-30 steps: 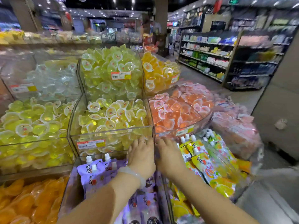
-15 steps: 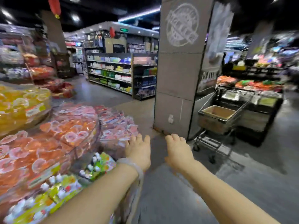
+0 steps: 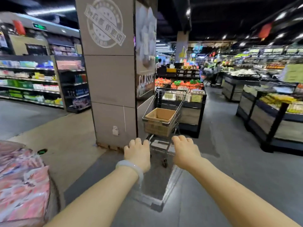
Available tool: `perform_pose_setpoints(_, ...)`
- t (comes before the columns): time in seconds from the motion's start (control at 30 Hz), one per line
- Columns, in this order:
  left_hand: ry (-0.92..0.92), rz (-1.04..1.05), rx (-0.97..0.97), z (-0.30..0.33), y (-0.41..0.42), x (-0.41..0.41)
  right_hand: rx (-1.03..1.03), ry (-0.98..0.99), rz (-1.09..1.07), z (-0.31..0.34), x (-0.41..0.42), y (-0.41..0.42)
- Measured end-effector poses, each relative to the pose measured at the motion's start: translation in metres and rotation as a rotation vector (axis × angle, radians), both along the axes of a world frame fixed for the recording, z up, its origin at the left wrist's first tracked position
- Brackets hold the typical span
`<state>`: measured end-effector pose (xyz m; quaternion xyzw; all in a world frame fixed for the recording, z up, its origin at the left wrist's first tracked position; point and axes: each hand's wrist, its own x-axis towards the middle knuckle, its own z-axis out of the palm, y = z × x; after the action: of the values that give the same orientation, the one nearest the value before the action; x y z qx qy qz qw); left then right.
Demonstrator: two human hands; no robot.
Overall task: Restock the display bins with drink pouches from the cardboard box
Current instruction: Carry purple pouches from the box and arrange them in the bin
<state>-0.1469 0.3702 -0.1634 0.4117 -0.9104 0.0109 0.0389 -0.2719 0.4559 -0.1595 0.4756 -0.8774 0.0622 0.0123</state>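
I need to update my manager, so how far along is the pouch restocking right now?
Done: nothing here shows it; no display bins in view. In hand: nothing; the left hand and right hand are empty, stretched toward the cardboard box in the shopping cart. Left: reaching the box, whose contents aren't visible, and carrying pouches to the bins.

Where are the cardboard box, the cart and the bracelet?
box (image 3: 161,114): head view, inner back wall.
cart (image 3: 170,126): head view, wire side of basket.
bracelet (image 3: 131,167): head view, band on left wrist.

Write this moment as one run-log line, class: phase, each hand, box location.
phase: heading to cart | left hand: open, empty | right hand: open, empty | cardboard box: in shopping cart beside pillar
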Motion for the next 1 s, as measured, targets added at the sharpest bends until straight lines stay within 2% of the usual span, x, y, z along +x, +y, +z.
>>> perform_pose_setpoints(0.3,0.087,-0.097,0.010,0.040,-0.179,-0.135,-0.051,-0.015,-0.114,0.032,-0.129,-0.145)
perform_pose_setpoints(0.57,0.053,-0.182,-0.003,0.019,-0.301,-0.272,-0.025,-0.017,-0.150,0.010,-0.258,-0.258)
perform_pose_setpoints(0.77,0.008,-0.134,0.012,0.006,-0.414,-0.383,-0.033,-0.068,-0.118,0.001,-0.379,-0.381)
perform_pose_setpoints(1.0,0.007,-0.053,0.058,0.002,-0.535,-0.474,-0.008,-0.098,-0.082,0.004,-0.487,-0.502)
